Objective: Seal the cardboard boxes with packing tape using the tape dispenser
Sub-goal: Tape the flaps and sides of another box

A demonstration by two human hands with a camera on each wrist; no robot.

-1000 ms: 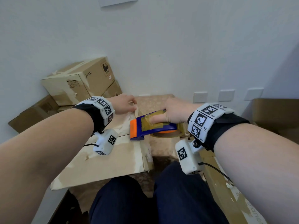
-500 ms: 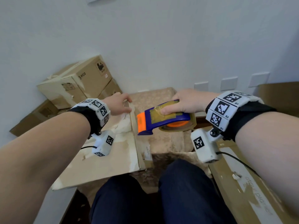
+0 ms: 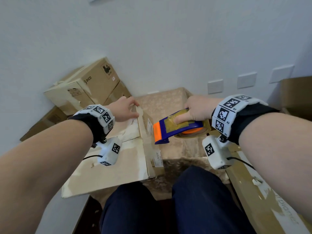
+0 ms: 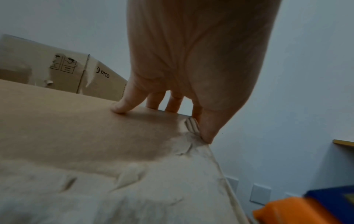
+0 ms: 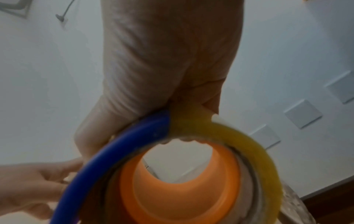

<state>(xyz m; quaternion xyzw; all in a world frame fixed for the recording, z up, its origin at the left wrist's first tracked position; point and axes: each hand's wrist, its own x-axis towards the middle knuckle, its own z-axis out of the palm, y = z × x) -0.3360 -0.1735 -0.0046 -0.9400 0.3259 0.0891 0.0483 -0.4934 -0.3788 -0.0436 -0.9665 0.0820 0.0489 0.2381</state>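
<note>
A worn cardboard box (image 3: 114,166) lies at the left, its top streaked with torn tape marks (image 4: 76,136). My left hand (image 3: 125,109) rests on its far right corner, fingers (image 4: 118,106) pressing the top and the thumb lying along the right edge. My right hand (image 3: 195,110) grips the blue tape dispenser (image 3: 170,127) with an orange front, index finger laid along its top. The dispenser hangs in the air just right of the box, apart from it. From the right wrist, the palm (image 5: 162,68) wraps the dispenser's blue rim (image 5: 134,144) above the orange core.
Stacked PICO boxes (image 3: 87,88) stand against the wall at the back left. A long flat box (image 3: 261,191) lies at the right and another box (image 3: 297,93) at the far right. A beige padded surface (image 3: 168,102) runs between them. My legs (image 3: 168,208) are in front.
My right hand has lifted the dispenser off the box's right edge and carried it to the right. The left hand has stayed at the far corner.
</note>
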